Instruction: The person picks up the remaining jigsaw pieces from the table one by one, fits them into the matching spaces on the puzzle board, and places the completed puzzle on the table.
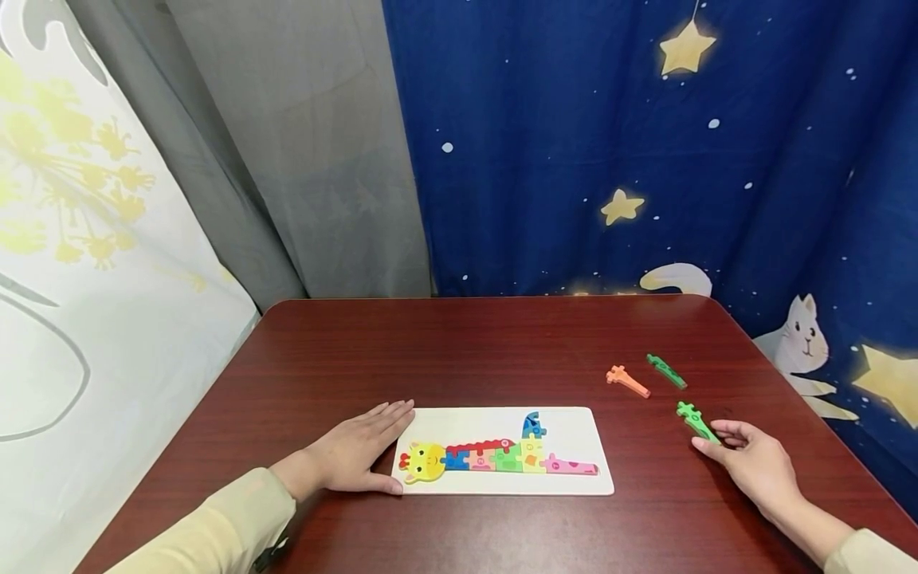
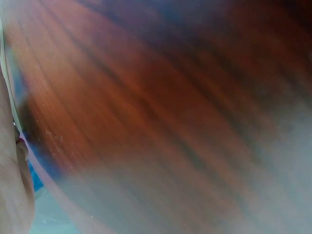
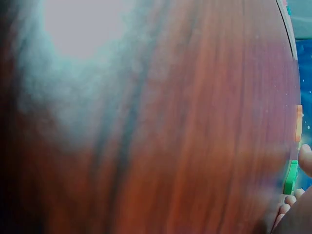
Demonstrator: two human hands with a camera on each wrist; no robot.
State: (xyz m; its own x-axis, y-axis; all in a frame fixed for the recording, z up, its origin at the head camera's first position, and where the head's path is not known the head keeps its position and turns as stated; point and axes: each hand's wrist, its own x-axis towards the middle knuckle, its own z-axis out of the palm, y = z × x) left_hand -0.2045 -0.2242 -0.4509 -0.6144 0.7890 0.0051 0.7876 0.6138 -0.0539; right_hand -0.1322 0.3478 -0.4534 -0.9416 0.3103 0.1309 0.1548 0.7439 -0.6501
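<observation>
A white puzzle board (image 1: 466, 422) lies on the table with a giraffe of coloured pieces across it, its yellow head (image 1: 425, 462) at the left end. My left hand (image 1: 362, 450) rests with straight fingers along the board's left edge, thumb at the near corner. Far to the right, my right hand (image 1: 756, 462) pinches the near end of a light green puzzle piece (image 1: 692, 418) between thumb and fingers. In the right wrist view that green piece (image 3: 291, 178) shows at the right edge, between thumb and fingertips.
Beyond the right hand lie an orange puzzle piece (image 1: 629, 382) and a dark green one (image 1: 667, 371). Both are right of the board on the brown table (image 1: 459, 351). A blue starry curtain (image 1: 545, 159) and a grey one (image 1: 308, 143) hang behind.
</observation>
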